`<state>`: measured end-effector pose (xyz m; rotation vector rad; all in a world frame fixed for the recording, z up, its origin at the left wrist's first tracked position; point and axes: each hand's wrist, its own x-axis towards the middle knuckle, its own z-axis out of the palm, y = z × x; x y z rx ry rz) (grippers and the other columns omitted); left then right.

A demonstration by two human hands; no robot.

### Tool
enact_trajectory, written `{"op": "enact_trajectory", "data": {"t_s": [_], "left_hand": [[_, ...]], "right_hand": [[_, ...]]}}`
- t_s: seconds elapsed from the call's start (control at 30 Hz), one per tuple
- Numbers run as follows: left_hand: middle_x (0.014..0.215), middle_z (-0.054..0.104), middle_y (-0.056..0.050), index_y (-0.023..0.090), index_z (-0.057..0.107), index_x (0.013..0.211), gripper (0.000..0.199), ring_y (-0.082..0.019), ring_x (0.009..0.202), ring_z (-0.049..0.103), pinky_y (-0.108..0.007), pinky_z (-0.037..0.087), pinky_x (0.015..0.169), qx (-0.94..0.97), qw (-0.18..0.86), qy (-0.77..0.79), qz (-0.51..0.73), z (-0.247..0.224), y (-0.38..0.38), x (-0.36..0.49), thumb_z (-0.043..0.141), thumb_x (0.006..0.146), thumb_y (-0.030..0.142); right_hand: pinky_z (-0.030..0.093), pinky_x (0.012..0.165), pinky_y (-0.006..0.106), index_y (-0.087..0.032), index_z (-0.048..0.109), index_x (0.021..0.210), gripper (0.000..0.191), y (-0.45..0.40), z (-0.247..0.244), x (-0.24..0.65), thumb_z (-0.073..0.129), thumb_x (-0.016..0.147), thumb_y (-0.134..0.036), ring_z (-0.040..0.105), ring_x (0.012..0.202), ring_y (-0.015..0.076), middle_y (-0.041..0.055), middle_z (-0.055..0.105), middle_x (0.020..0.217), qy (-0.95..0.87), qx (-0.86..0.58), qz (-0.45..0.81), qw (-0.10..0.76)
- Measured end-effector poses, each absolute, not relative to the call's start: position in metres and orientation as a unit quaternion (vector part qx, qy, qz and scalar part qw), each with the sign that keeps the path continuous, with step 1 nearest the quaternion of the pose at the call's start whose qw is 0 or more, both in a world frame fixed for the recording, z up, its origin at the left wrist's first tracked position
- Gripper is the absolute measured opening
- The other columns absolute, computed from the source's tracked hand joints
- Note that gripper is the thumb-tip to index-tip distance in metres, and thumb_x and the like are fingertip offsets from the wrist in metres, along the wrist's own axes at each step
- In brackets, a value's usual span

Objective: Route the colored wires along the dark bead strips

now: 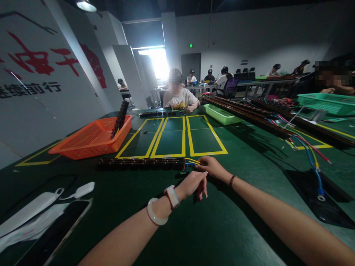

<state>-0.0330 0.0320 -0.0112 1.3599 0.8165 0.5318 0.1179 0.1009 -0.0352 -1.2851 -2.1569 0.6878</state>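
A long black strip-like module (141, 163) with rows of shiny contacts lies across the green table in front of me. Yellow and blue wires (192, 162) run from its right end into the fingers of my right hand (213, 167), which is closed on them. My left hand (194, 184), wearing a watch and a white bangle on the wrist, meets the right fingertips. Its upper fingers are bent inward and the others hang down; whatever they pinch is hidden. A small green connector (183, 172) on thin wires dangles beside the module's end.
An orange basket (85, 147) holding another black strip stands at left. Long strips with loose cables (313, 147) lie at right, near green baskets (222, 115). A phone (55, 232) and a white power bank (36, 207) lie front left. A person (180, 94) sits opposite.
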Motion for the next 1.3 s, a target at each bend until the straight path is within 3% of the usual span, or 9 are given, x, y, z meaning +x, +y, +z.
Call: {"op": "enact_trajectory", "data": {"t_s": [0.3, 0.43, 0.57, 0.77, 0.9, 1.1, 1.3], "left_hand": [[0.052, 0.059, -0.005, 0.013, 0.048, 0.056, 0.051, -0.008, 0.036, 0.048, -0.020, 0.035, 0.039, 0.611, 0.661, 0.360, 0.245, -0.017, 0.035, -0.032, 0.037, 0.084, 0.053], [0.058, 0.063, -0.008, 0.012, 0.051, 0.065, 0.054, -0.013, 0.044, 0.057, -0.023, 0.042, 0.044, 0.565, 0.691, 0.354, 0.278, -0.022, 0.037, -0.030, 0.037, 0.082, 0.061], [0.070, 0.066, -0.013, 0.009, 0.056, 0.079, 0.056, -0.019, 0.063, 0.065, -0.032, 0.051, 0.063, 0.487, 0.724, 0.353, 0.338, -0.023, 0.039, -0.028, 0.036, 0.084, 0.061], [0.090, 0.066, -0.015, 0.010, 0.056, 0.094, 0.045, -0.019, 0.086, 0.064, -0.036, 0.046, 0.087, 0.340, 0.810, 0.293, 0.378, -0.021, 0.046, -0.032, 0.033, 0.091, 0.048], [0.090, 0.066, -0.011, 0.014, 0.056, 0.090, 0.038, -0.017, 0.087, 0.063, -0.034, 0.046, 0.086, 0.262, 0.813, 0.284, 0.435, -0.026, 0.049, -0.031, 0.038, 0.091, 0.046], [0.094, 0.065, -0.005, 0.019, 0.057, 0.101, 0.024, -0.014, 0.089, 0.061, -0.028, 0.046, 0.082, 0.237, 0.792, 0.289, 0.482, -0.030, 0.049, -0.028, 0.045, 0.090, 0.037], [0.078, 0.061, -0.002, 0.014, 0.056, 0.080, 0.014, -0.011, 0.075, 0.058, -0.022, 0.046, 0.075, 0.145, 0.789, 0.308, 0.511, -0.027, 0.049, -0.029, 0.054, 0.086, 0.027]], "right_hand": [[0.037, 0.060, 0.024, -0.013, 0.063, 0.079, 0.017, 0.098, -0.033, 0.118, 0.061, 0.080, -0.030, 0.053, 0.068, 0.0147, 0.0021, 0.060, 0.075, -0.801, -0.479, 0.221, 0.283], [0.037, 0.059, 0.023, -0.013, 0.064, 0.077, 0.013, 0.096, -0.029, 0.117, 0.060, 0.081, -0.025, 0.054, 0.067, 0.0143, 0.0027, 0.063, 0.075, -0.804, -0.477, 0.207, 0.287], [0.037, 0.063, 0.022, -0.014, 0.066, 0.079, 0.010, 0.093, -0.019, 0.115, 0.056, 0.080, -0.014, 0.056, 0.073, 0.0142, 0.0040, 0.065, 0.080, -0.825, -0.482, 0.141, 0.260], [0.035, 0.066, 0.025, -0.015, 0.066, 0.072, 0.022, 0.084, 0.000, 0.109, 0.051, 0.087, -0.022, 0.056, 0.073, 0.0158, 0.0051, 0.063, 0.074, -0.861, -0.469, -0.035, 0.196], [0.035, 0.065, 0.028, -0.014, 0.065, 0.073, 0.022, 0.076, 0.005, 0.105, 0.049, 0.088, -0.019, 0.056, 0.071, 0.0183, 0.0071, 0.063, 0.074, -0.877, -0.451, -0.106, 0.128], [0.039, 0.066, 0.029, -0.009, 0.062, 0.096, 0.018, 0.064, 0.000, 0.094, 0.048, 0.086, -0.009, 0.057, 0.078, 0.0209, 0.0116, 0.063, 0.088, -0.899, -0.410, -0.132, 0.076], [0.042, 0.064, 0.032, -0.005, 0.062, 0.099, 0.021, 0.049, -0.006, 0.077, 0.049, 0.083, -0.004, 0.054, 0.077, 0.0224, 0.0129, 0.061, 0.085, -0.900, -0.379, -0.207, 0.054]]}}
